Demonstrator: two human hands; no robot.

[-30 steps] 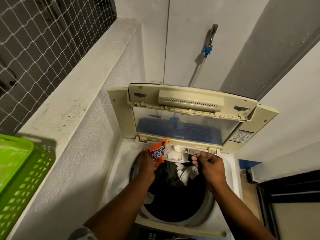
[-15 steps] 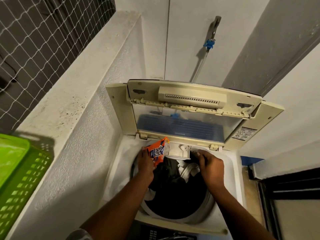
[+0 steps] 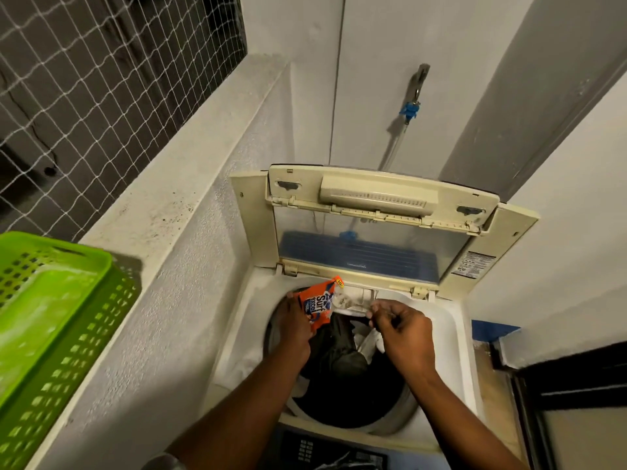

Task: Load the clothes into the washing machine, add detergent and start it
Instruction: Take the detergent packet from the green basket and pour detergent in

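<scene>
Head view: left hand [image 3: 294, 329] gripping orange detergent packet [image 3: 317, 308], tilted toward detergent tray [image 3: 353, 297] for pouring. Right hand [image 3: 403, 329] fingers [image 3: 375, 312] curled, pinching tray edge, apparently steadying. Clothes [image 3: 342, 347] already inside washing machine [image 3: 451, 334], lid [image 3: 369, 228] propped up.

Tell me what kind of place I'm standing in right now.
Probably a home laundry nook on a balcony or utility area: an open top-loading washing machine with clothes in its drum, a wall tap above it, and netting over the opening beside it.

Green basket [image 3: 51, 320] on ledge [image 3: 163, 198]
</scene>
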